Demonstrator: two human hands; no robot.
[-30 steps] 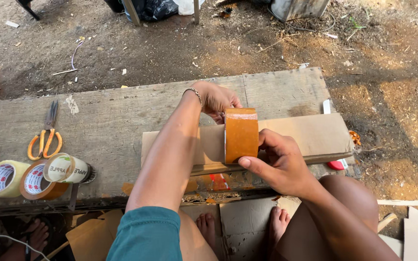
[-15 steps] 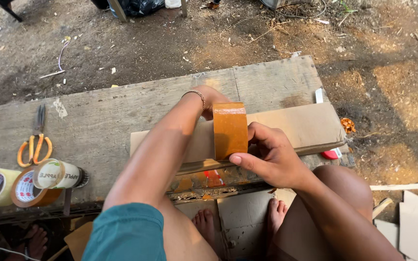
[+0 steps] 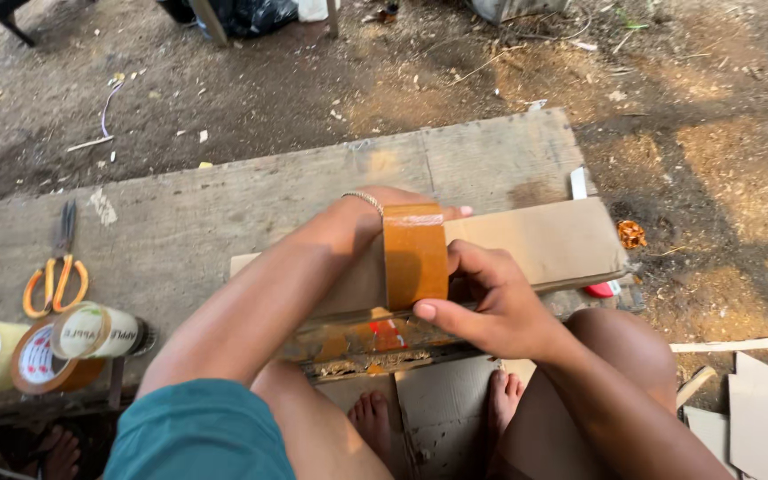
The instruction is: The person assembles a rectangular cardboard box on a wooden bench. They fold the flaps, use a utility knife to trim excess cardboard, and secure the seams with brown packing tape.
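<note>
The right hand (image 3: 491, 307) grips a brown tape roll (image 3: 415, 256) on the flat cardboard box (image 3: 535, 240); the left hand (image 3: 384, 218) presses the box down. 1 strip crosses its top; wrapping seems unfinished.

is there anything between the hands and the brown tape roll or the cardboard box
Nothing visible does. The right hand grips the brown tape roll directly, and the roll sits against the cardboard box. The left hand rests on the box behind the roll. The scissors and spare tape rolls lie well off to the left.
</note>
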